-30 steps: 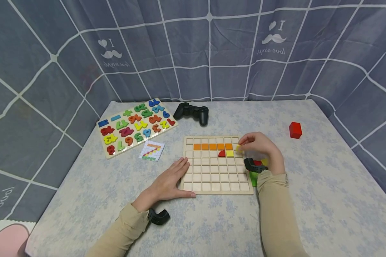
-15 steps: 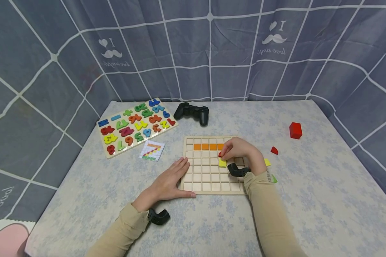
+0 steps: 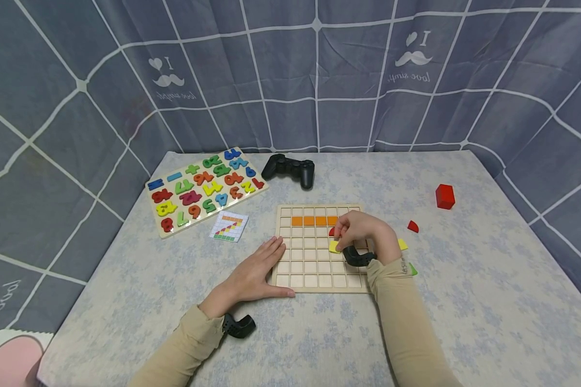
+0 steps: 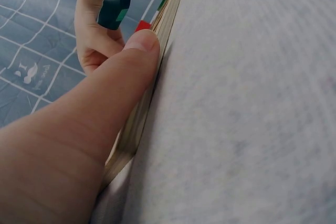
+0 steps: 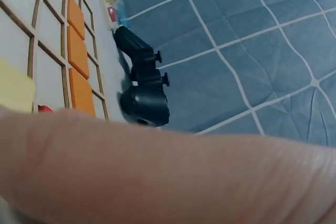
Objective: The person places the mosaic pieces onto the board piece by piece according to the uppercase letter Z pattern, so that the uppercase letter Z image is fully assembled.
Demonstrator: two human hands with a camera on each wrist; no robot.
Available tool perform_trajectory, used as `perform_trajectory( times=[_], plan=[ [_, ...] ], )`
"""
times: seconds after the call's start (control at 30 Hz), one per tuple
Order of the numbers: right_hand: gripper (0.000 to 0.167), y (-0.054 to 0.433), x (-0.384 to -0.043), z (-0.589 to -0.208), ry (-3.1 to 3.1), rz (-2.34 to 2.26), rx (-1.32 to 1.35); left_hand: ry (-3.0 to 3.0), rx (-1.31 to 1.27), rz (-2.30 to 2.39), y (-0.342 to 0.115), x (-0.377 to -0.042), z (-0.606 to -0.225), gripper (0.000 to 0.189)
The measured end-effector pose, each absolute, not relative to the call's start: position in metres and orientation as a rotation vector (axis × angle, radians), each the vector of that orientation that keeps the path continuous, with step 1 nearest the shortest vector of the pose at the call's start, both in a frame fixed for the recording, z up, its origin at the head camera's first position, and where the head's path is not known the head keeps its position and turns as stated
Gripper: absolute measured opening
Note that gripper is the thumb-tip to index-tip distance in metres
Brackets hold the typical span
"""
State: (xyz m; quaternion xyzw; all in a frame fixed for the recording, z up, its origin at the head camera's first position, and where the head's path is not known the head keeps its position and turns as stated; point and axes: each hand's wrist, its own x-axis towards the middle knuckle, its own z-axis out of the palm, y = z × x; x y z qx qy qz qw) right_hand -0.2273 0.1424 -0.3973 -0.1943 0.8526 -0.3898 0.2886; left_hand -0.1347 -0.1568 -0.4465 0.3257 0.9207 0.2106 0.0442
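Note:
A wooden grid board (image 3: 310,267) lies on the table in the head view. My left hand (image 3: 252,274) rests at its left side, fingers spread over the edge and thumb along the near corner. My right hand (image 3: 365,231) is over the board's right half, pinching a yellow square tile (image 3: 334,246) near the middle cells. The right wrist view has that yellow tile (image 5: 14,88) close to the fingers. Several orange square tiles (image 3: 309,221) fill part of an upper row. A red quarter-round tile (image 3: 331,231) shows beside my right fingers, which hide the cells behind them.
A picture card (image 3: 229,226) and a number puzzle board (image 3: 176,201) lie to the left. Behind the grid board is a black game controller (image 3: 288,170). To the right are a red block (image 3: 445,196), a loose red tile (image 3: 413,226), a yellow tile (image 3: 403,244) and a green tile (image 3: 413,269).
My right hand has moved left from the board's right edge with a yellow tile, then shifted slightly at the middle cells. The left hand has stayed in place.

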Motion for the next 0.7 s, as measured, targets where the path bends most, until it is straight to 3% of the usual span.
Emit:
perform_trajectory(
  times=[0.4, 0.7],
  plan=[
    [0.022, 0.1456, -0.2259, -0.3998, 2.08, -1.313, -0.223, 2.81, 0.991, 0.641, -0.1566, -0.1348, -0.446, 0.109],
    [0.024, 0.1448, -0.2258, -0.4001, 2.094, -1.266, -0.282, 2.816, 1.001, 0.642, -0.1562, -0.1346, -0.4463, 0.109]
  ],
)
